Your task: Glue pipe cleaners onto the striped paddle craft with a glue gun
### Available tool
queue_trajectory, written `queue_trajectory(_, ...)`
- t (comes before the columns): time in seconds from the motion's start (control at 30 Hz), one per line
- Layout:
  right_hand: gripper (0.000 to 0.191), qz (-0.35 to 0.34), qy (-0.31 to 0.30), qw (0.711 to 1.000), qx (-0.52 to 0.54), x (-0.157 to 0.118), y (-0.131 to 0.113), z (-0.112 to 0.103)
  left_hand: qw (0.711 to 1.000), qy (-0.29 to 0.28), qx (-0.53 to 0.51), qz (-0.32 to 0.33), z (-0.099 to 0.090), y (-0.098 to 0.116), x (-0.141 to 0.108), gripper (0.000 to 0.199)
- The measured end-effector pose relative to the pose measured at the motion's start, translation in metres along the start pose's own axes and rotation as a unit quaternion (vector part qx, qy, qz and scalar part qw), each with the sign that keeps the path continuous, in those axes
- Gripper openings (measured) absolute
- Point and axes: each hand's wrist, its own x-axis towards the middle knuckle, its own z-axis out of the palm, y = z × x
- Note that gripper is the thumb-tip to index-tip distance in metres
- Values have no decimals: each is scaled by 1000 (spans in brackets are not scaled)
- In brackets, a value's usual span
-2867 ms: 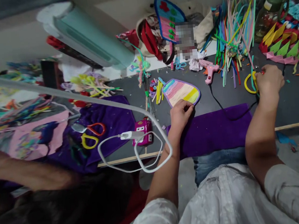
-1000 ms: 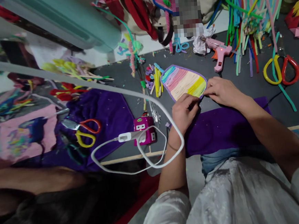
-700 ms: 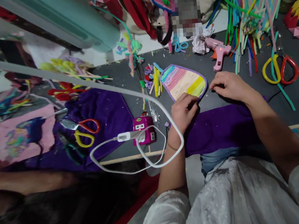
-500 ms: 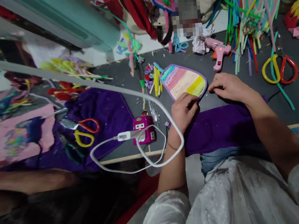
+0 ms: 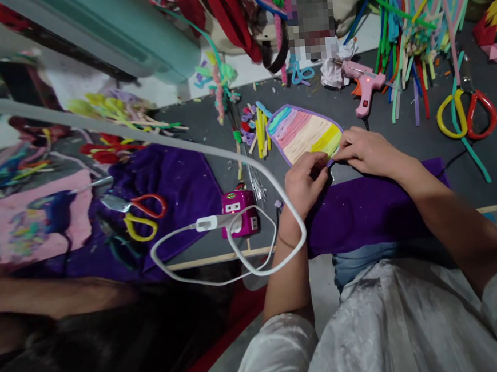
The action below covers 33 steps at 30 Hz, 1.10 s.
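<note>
A rounded panel (image 5: 302,133) lies on the dark table, covered in rows of fuzzy pipe cleaners in blue, pink, cream and yellow, with a purple rim. My left hand (image 5: 306,182) grips its lower edge, fingers curled. At the panel's lower right corner, the fingertips of my right hand (image 5: 366,151) are pinched together, close to my left fingertips. Whatever lies in that pinch is too small to make out. Below both hands, a purple cloth (image 5: 362,211) spreads over the table edge. Short yellow pipe cleaner pieces (image 5: 262,132) lie left of the panel.
A pink glue gun (image 5: 367,88) and red-yellow scissors (image 5: 466,114) lie to the right, near bundled pipe cleaners (image 5: 417,35). A magenta power adapter (image 5: 243,200) with a looping white cable (image 5: 291,211) stands left. Another person's arm (image 5: 59,295) rests at far left.
My right hand has moved left, from beside the panel to its lower right corner, and its fingertips have closed there. My left hand has stayed at the lower edge.
</note>
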Motion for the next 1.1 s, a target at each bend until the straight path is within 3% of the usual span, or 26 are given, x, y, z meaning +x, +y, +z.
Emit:
queue_trajectory(0.27, 30, -3, -6, 1000, -22, 0, -3, 0, 991, -4, -121, -51, -11, -6, -8, 37)
queue_trajectory(0.4, 29, -3, -5, 1000, -26, -1, -4, 0, 998, 22, -45, -33, -16, -3, -8, 24)
queue_trajectory(0.53, 29, -2, -4, 1000, -30, -1, -6, 0, 999, 1, 51, -9, -19, 0, -7, 8)
queue_trajectory(0.67, 29, 7, 1, 1000, -12, 0, -6, 0, 997, -17, 67, -16, -18, 0, -6, 4)
queue_trajectory(0.9, 23, 170, 127, 977, -20, -1, 2, 1, 997, -19, 61, -31, -13, -4, -4, 5)
queue_trajectory(1.1, 21, 238, 150, 959, -42, 3, -1, 12, 998, -18, 57, -31, -9, -7, 0, 7)
